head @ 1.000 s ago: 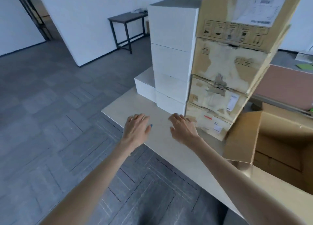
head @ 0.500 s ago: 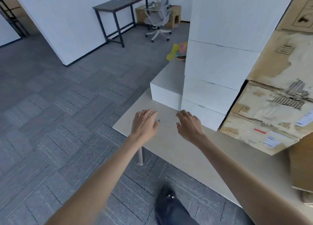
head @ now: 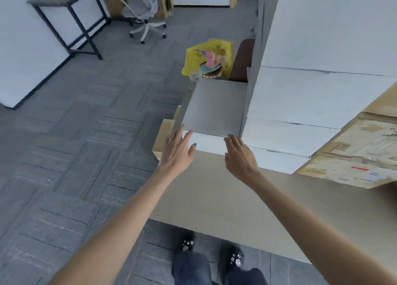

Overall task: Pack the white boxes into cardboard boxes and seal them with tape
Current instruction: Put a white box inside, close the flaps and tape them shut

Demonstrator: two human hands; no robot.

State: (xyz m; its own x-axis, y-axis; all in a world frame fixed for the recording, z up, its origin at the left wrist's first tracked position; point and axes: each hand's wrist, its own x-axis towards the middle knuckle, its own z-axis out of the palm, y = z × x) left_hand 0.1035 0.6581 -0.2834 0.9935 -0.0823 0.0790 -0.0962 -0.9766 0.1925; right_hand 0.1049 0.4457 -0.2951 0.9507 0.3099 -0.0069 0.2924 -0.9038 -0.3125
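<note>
**Both hands open at the near edge of a low white box**

Nearest, the table lies under both wrists. The left hand and right hand have straight, slightly spread fingers and hold nothing. Their tips are at the near corners of the low white box, and whether they touch it is unclear. Just right of the right fingers rises the stack of white boxes, apparently against the low box, with worn cardboard boxes further right. Beyond the fingertips are a yellow bag and, further, an office chair. The likely risk is that sliding the low box out drags on the stack and rocks it, or that a one-sided grip tips the box off the table's left edge.
</note>
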